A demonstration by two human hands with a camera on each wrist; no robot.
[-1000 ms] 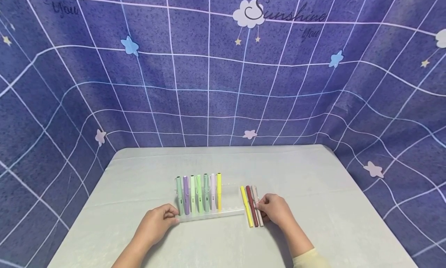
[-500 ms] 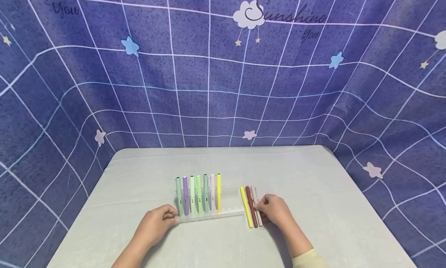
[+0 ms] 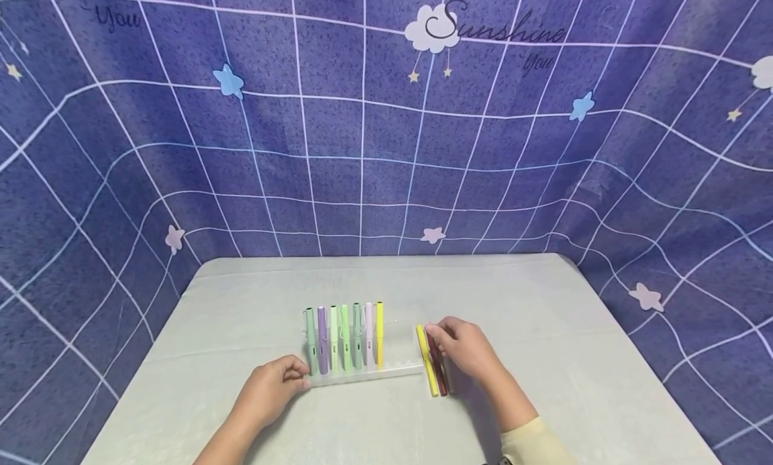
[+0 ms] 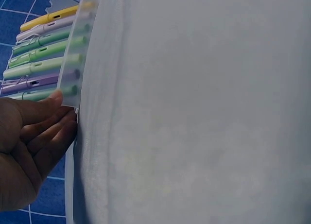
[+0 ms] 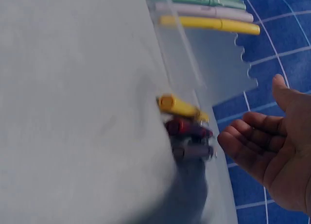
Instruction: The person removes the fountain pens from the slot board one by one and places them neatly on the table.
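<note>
A clear pen stand holds a row of several upright pens, from a green pen at the left end to a yellow pen. My left hand grips the stand's left end, thumb on its edge in the left wrist view. Right of the stand lie a loose yellow pen, a dark red pen and a pale pen, side by side. Above their upper ends is my right hand, thumb and fingers apart with nothing between them; it hides much of the pale pen in the head view.
A pale cloth covers the table. Blue grid-patterned curtain encloses its back and both sides. The stand's right part shows scalloped slots without pens.
My right hand has let go of the pale pen and moved up and left over the loose pens' upper ends. My left hand stays at the stand.
</note>
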